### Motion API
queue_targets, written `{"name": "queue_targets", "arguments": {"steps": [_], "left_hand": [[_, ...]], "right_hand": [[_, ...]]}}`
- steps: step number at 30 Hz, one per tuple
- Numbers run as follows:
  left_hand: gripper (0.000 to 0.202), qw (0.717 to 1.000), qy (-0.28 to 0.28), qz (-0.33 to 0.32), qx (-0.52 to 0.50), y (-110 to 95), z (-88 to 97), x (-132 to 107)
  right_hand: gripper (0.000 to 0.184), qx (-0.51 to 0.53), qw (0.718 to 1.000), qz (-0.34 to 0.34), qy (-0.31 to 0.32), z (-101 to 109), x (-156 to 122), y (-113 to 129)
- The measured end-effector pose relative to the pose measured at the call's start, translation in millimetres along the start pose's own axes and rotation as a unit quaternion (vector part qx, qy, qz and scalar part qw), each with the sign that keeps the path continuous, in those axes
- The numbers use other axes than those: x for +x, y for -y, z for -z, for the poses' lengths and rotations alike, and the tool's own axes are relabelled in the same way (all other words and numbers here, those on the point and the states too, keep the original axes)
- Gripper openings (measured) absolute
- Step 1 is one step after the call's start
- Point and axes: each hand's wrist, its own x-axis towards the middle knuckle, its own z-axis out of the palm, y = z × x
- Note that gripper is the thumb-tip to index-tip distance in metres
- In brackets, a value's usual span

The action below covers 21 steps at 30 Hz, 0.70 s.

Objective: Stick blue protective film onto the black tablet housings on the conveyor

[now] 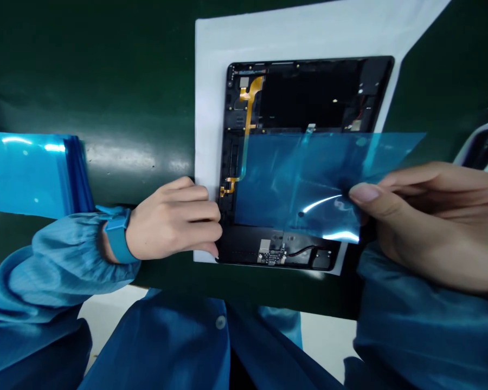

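Note:
An opened tablet (305, 103) lies on a white sheet, its circuit parts and an orange flat cable (249, 111) showing. My left hand (179, 219) is closed against the tablet's left edge near the lower corner, fingers curled and thumb at the rim. Between thumb and fingers, my right hand (427, 216) pinches a clear blue plastic film (293, 181) by its right side. The film slants over the middle and lower part of the tablet, and the parts beneath show through. Whether its far edge touches the tablet is hard to tell.
A stack of blue films (28, 173) lies on the dark green table (117, 81) at the left. The white sheet (268, 38) sticks out around the tablet. Part of another dark device (486, 146) shows at the right edge.

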Motion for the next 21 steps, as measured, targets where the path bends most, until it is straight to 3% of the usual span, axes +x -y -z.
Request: {"name": "queue_targets", "arguments": {"steps": [10, 21], "left_hand": [[0.027, 1.0, 0.003, 0.007, -0.005, 0.2, -0.4, 0.9], [0.025, 1.0, 0.009, 0.012, -0.013, 0.7, 0.1, -0.9]], "right_hand": [[0.049, -0.021, 1.0, -0.019, 0.005, -4.6, 2.9, 9.7], [0.034, -0.002, 1.0, -0.005, 0.002, -5.8, 1.7, 5.2]]}}
